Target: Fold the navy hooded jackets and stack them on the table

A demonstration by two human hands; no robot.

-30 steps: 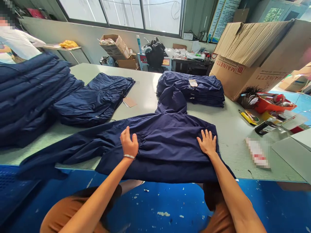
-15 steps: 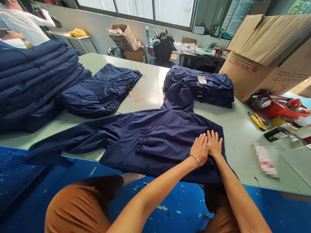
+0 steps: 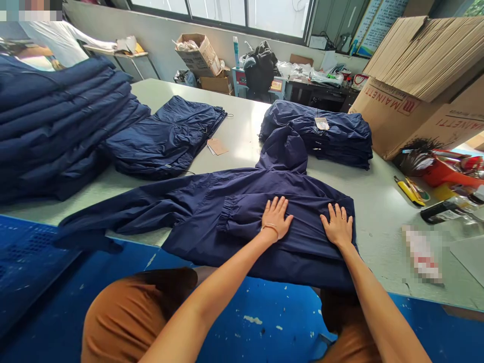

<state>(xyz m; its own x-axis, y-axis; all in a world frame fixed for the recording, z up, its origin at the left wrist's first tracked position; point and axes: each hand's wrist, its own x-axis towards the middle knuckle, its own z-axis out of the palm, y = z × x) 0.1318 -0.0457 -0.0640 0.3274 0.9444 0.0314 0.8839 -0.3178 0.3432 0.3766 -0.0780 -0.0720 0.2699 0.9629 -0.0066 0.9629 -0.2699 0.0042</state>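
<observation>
A navy hooded jacket [image 3: 242, 252] lies spread across the table in front of me, its hood pointing away. One sleeve is folded over the body, with its elastic cuff toward the left; the other sleeve stretches out left and hangs over the near edge. My left hand [image 3: 277, 219] rests flat on the folded sleeve, fingers spread. Flat near the jacket's right side lies my right hand [image 3: 338, 224], its fingers apart too. Neither hand grips the cloth.
Tall stacked navy garments [image 3: 56, 126] stand at left, beside a lower folded pile [image 3: 162, 136]. Behind the hood sits another folded stack [image 3: 333, 133]. A cardboard box [image 3: 389, 116], yellow cutter [image 3: 408, 191] and dark bottle [image 3: 446, 209] are at right. A person [image 3: 56, 40] works at far left.
My left hand has slid left along the folded sleeve, away from my right hand, which stays near the jacket's right side. The view has shifted slightly.
</observation>
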